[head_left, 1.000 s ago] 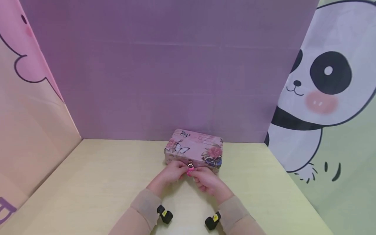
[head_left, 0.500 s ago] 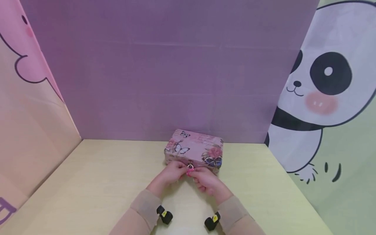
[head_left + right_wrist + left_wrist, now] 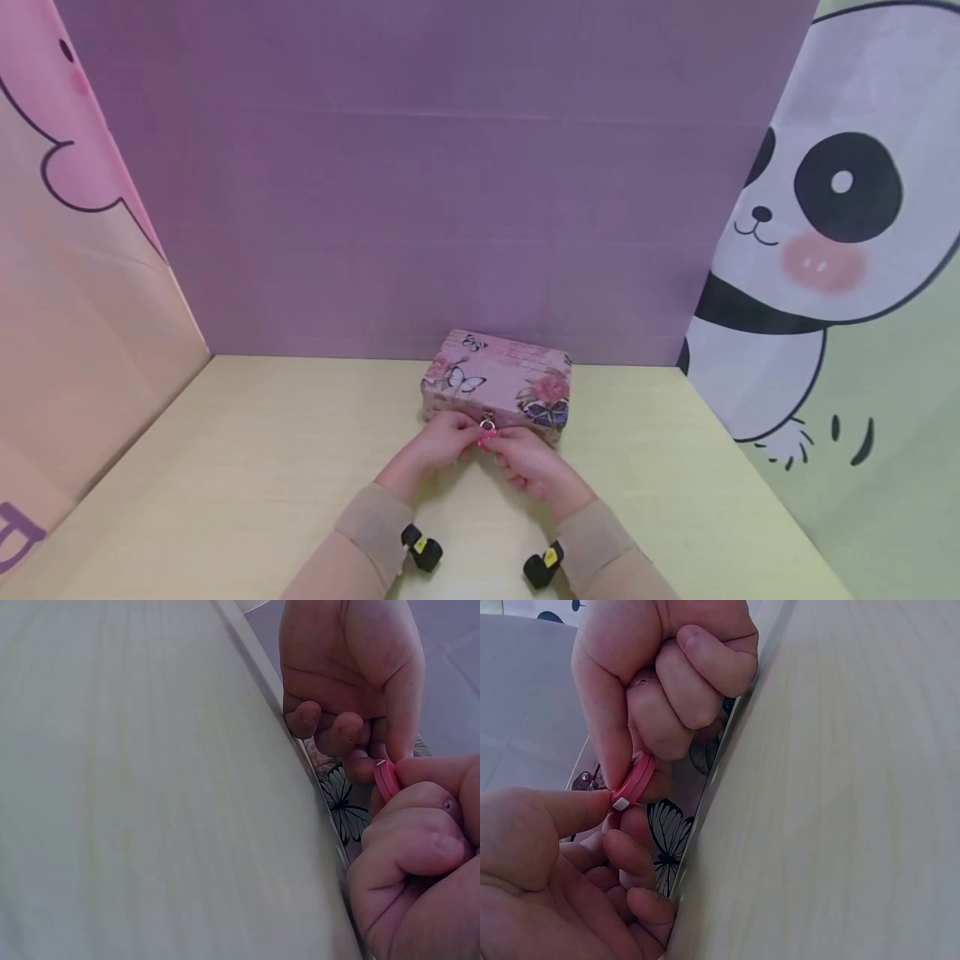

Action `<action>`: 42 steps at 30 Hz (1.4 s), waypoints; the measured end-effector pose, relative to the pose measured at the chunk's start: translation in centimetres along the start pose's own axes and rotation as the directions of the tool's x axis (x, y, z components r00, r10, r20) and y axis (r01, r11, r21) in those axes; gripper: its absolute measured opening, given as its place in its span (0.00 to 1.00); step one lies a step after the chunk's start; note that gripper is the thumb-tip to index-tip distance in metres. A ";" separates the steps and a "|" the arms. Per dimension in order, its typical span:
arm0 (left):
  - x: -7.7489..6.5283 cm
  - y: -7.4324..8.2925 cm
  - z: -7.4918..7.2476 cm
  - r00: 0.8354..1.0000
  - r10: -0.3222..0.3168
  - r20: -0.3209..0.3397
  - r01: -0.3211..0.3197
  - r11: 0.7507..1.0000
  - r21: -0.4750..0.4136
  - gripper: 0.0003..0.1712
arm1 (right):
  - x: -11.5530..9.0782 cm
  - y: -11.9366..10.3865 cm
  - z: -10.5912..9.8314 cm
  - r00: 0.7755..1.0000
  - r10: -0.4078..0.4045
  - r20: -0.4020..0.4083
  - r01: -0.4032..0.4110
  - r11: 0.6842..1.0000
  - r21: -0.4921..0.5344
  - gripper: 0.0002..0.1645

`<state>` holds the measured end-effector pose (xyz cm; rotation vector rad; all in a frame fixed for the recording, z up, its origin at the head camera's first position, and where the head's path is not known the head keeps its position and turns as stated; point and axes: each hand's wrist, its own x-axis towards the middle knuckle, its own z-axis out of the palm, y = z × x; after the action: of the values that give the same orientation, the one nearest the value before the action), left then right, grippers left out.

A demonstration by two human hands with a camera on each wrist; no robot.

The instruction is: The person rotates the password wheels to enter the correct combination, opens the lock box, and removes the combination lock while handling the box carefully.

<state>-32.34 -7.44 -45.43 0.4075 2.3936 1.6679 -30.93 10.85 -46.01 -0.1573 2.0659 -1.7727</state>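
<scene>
Left hand (image 3: pixel 444 437) at 9 o'clock, right hand (image 3: pixel 528 460) at 3, both pinching the pink padlock (image 3: pixel 637 780); probably light, stiff, slickish, so grab its rim.

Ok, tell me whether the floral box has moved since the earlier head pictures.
No, no shift visible either way: the floral box keeps its place relative to the purple backdrop.

Beige cuffs (image 3: pixel 375 531) bear small, black, yellow-marked devices (image 3: pixel 429 556).

Pink padlock (image 3: pixel 637 780) at closed flowered box (image 3: pixel 497 377)
</scene>
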 end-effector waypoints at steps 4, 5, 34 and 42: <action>0.0 0.0 0.0 1.000 0.003 0.002 -0.003 1.000 0.008 0.13 | -0.1 0.0 0.0 1.000 0.003 -0.003 -0.003 1.000 -0.012 0.15; 0.0 0.0 0.0 1.000 0.004 0.003 -0.004 1.000 0.010 0.13 | 0.0 0.0 0.0 1.000 0.002 -0.004 -0.002 1.000 -0.013 0.15; 0.1 -0.2 -0.2 1.000 -0.018 -0.017 0.019 0.999 0.028 0.12 | -0.9 -0.1 -1.1 0.996 -0.045 -0.077 0.036 0.993 -0.114 0.18; 0.0 -0.1 -0.1 0.999 -0.027 -0.018 0.027 0.999 0.029 0.12 | -0.9 -0.2 -0.9 0.997 -0.058 -0.045 0.054 0.996 -0.076 0.16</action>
<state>-32.41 -7.61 -45.52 0.3653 2.4279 1.6334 -30.51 11.92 -45.51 -0.1984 2.1829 -1.7479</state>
